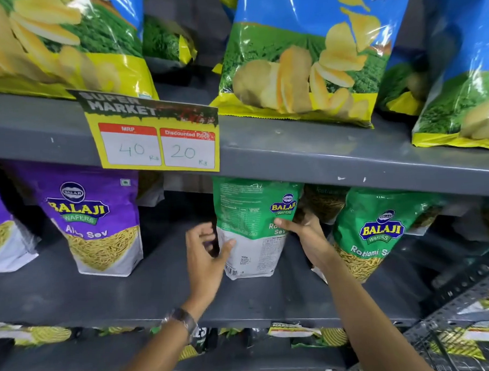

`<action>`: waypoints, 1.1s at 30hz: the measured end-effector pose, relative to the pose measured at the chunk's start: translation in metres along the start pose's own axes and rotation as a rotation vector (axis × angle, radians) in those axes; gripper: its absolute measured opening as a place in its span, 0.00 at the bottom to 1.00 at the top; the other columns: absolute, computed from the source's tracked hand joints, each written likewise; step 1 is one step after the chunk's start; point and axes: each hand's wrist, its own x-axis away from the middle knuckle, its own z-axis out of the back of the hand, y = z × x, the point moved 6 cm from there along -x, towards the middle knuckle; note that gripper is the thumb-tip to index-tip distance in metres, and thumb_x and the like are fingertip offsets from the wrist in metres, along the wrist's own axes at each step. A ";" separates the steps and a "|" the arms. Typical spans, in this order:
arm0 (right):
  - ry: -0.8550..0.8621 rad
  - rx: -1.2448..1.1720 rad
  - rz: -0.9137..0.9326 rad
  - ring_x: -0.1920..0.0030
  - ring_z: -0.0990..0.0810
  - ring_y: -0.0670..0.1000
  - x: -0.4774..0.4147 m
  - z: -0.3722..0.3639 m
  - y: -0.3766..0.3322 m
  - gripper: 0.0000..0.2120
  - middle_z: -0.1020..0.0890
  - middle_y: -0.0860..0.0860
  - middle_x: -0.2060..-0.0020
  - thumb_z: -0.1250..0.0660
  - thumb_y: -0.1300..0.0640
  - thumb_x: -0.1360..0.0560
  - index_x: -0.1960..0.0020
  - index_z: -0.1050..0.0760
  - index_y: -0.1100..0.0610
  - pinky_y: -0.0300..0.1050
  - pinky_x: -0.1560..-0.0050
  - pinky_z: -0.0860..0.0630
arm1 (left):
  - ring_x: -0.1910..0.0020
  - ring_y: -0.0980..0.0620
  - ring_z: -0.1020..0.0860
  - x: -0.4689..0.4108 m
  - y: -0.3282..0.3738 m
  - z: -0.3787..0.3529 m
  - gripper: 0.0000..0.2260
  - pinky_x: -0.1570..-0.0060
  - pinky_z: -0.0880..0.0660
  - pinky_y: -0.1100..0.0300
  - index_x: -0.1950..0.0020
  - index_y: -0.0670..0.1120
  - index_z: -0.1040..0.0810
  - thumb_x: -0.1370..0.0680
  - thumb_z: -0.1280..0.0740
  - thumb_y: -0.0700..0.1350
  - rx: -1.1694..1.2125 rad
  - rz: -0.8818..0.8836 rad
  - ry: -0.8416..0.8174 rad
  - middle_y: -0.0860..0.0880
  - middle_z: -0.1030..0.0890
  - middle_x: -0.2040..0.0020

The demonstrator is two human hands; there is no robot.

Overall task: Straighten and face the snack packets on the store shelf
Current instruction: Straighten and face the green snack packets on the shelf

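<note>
A green Ratlami Sev packet [250, 227] stands on the middle shelf [102, 298], turned so its back panel with barcode faces mostly outward. My right hand [307, 238] grips its right edge, thumb across the front. My left hand [204, 254] is at its left edge, thumb touching the white lower part, fingers spread. A second green Ratlami Sev packet [377, 232] stands to the right, facing forward and leaning. A purple Aloo Sev packet [96, 220] stands upright at the left.
Large blue and green potato chip bags [310, 50] sit on the upper shelf, with a yellow price tag [154, 136] clipped to its edge. More packets lie on the lower shelf [300, 334]. Another purple packet [4, 238] is at the far left.
</note>
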 end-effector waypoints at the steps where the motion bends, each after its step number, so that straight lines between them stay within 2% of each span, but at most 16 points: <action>1: -0.008 -0.006 0.008 0.46 0.17 0.57 0.000 -0.002 -0.002 0.25 0.17 0.61 0.46 0.25 0.69 0.36 0.41 0.27 0.66 0.50 0.41 0.23 | 0.57 0.62 0.24 0.014 -0.002 -0.004 0.21 0.58 0.28 0.72 0.47 0.52 0.30 0.33 0.24 0.41 0.013 0.013 0.002 0.53 0.23 0.52; 3: 0.001 0.003 0.016 0.46 0.18 0.59 0.002 -0.004 -0.004 0.27 0.17 0.63 0.47 0.24 0.67 0.39 0.42 0.26 0.68 0.52 0.42 0.22 | 0.57 0.58 0.22 0.039 -0.008 -0.020 0.20 0.58 0.28 0.68 0.49 0.54 0.30 0.34 0.23 0.45 0.062 0.065 -0.096 0.51 0.21 0.55; 5: 0.020 0.018 0.026 0.50 0.16 0.55 0.006 -0.003 -0.004 0.24 0.16 0.59 0.51 0.24 0.67 0.40 0.46 0.24 0.65 0.48 0.46 0.21 | 0.49 0.56 0.22 0.055 -0.012 -0.040 0.22 0.53 0.27 0.69 0.46 0.55 0.31 0.34 0.23 0.47 0.061 0.081 -0.229 0.52 0.22 0.49; 8: 0.030 0.030 0.050 0.52 0.16 0.50 0.016 -0.003 -0.004 0.27 0.16 0.56 0.51 0.23 0.68 0.40 0.43 0.28 0.63 0.42 0.51 0.21 | 0.39 0.61 0.30 0.062 -0.011 -0.053 0.32 0.44 0.33 0.76 0.37 0.55 0.36 0.34 0.23 0.45 0.001 0.040 -0.291 0.52 0.29 0.40; 11: -0.007 -0.013 0.051 0.47 0.17 0.52 0.029 -0.004 -0.004 0.33 0.18 0.58 0.45 0.24 0.66 0.40 0.37 0.32 0.63 0.41 0.51 0.21 | 0.39 0.66 0.34 0.062 -0.004 -0.056 0.41 0.43 0.40 0.81 0.31 0.54 0.42 0.38 0.24 0.48 -0.031 -0.007 -0.303 0.56 0.35 0.40; 13: -0.029 -0.051 0.023 0.44 0.18 0.51 0.037 -0.005 -0.004 0.33 0.18 0.57 0.43 0.24 0.62 0.39 0.37 0.31 0.61 0.40 0.49 0.21 | 0.39 0.74 0.39 0.059 -0.002 -0.059 0.45 0.43 0.41 0.82 0.29 0.53 0.45 0.40 0.23 0.47 -0.018 -0.017 -0.324 0.59 0.38 0.39; 15: -0.060 -0.069 0.002 0.42 0.19 0.51 0.046 -0.003 -0.004 0.28 0.18 0.55 0.43 0.25 0.57 0.36 0.39 0.28 0.59 0.41 0.47 0.22 | 0.38 0.78 0.43 0.054 -0.002 -0.063 0.49 0.42 0.44 0.84 0.28 0.51 0.46 0.42 0.21 0.47 0.002 -0.009 -0.346 0.55 0.39 0.36; 17: -0.086 -0.068 -0.007 0.44 0.20 0.51 0.053 -0.004 -0.003 0.21 0.17 0.52 0.46 0.27 0.52 0.34 0.44 0.26 0.57 0.43 0.46 0.24 | 0.34 0.69 0.42 0.049 -0.003 -0.067 0.54 0.39 0.46 0.83 0.27 0.50 0.47 0.45 0.22 0.55 0.009 0.014 -0.351 0.52 0.41 0.33; 19: -0.088 -0.046 -0.031 0.45 0.21 0.52 0.056 -0.005 0.000 0.25 0.19 0.54 0.48 0.26 0.41 0.37 0.49 0.26 0.56 0.44 0.46 0.25 | 0.31 0.61 0.42 0.043 -0.010 -0.071 0.58 0.37 0.44 0.79 0.25 0.47 0.48 0.49 0.24 0.60 0.041 0.079 -0.346 0.52 0.42 0.32; 22: -0.121 -0.022 -0.037 0.47 0.20 0.50 0.059 -0.012 0.002 0.31 0.18 0.53 0.49 0.30 0.32 0.39 0.50 0.26 0.56 0.41 0.49 0.23 | 0.31 0.56 0.36 0.033 -0.016 -0.074 0.61 0.33 0.36 0.62 0.25 0.49 0.48 0.51 0.22 0.63 0.066 0.142 -0.365 0.51 0.38 0.30; 23: -0.133 -0.028 -0.044 0.48 0.19 0.48 0.059 -0.013 0.002 0.30 0.17 0.51 0.50 0.31 0.32 0.38 0.50 0.26 0.57 0.40 0.50 0.23 | 0.33 0.55 0.31 0.028 -0.018 -0.074 0.58 0.35 0.32 0.62 0.27 0.51 0.46 0.51 0.21 0.63 0.066 0.161 -0.363 0.51 0.33 0.32; 24: -0.134 -0.020 -0.046 0.49 0.18 0.47 0.058 -0.014 0.001 0.28 0.16 0.50 0.51 0.31 0.34 0.36 0.51 0.26 0.58 0.39 0.51 0.23 | 0.38 0.56 0.27 0.024 -0.019 -0.072 0.54 0.40 0.30 0.67 0.31 0.51 0.43 0.51 0.21 0.60 0.061 0.189 -0.350 0.54 0.28 0.37; 26: -0.070 0.012 -0.022 0.54 0.17 0.45 0.052 -0.013 -0.003 0.17 0.16 0.54 0.55 0.29 0.46 0.32 0.53 0.27 0.58 0.37 0.53 0.23 | 0.48 0.57 0.24 0.013 -0.019 -0.066 0.44 0.54 0.29 0.75 0.40 0.51 0.39 0.50 0.23 0.58 0.044 0.220 -0.312 0.59 0.26 0.47; 28: 0.119 0.039 0.039 0.60 0.18 0.43 0.041 -0.002 -0.006 0.12 0.19 0.56 0.58 0.27 0.63 0.31 0.55 0.29 0.57 0.35 0.56 0.24 | 0.48 0.52 0.23 0.002 -0.020 -0.060 0.41 0.50 0.26 0.65 0.43 0.52 0.37 0.50 0.25 0.61 -0.010 0.220 -0.333 0.54 0.23 0.48; 30: 0.255 0.080 0.066 0.57 0.20 0.46 0.028 0.009 -0.006 0.19 0.22 0.54 0.55 0.25 0.69 0.35 0.50 0.30 0.58 0.33 0.57 0.22 | 0.43 0.51 0.25 -0.009 -0.019 -0.052 0.40 0.41 0.28 0.56 0.40 0.52 0.32 0.49 0.27 0.63 -0.085 0.151 -0.399 0.49 0.25 0.43; 33: 0.170 0.080 0.013 0.44 0.21 0.50 0.013 0.012 0.002 0.36 0.21 0.54 0.44 0.20 0.64 0.40 0.37 0.33 0.62 0.40 0.45 0.22 | 0.41 0.54 0.33 -0.027 -0.018 -0.042 0.41 0.35 0.37 0.62 0.38 0.45 0.25 0.46 0.30 0.66 -0.231 0.049 -0.525 0.47 0.34 0.43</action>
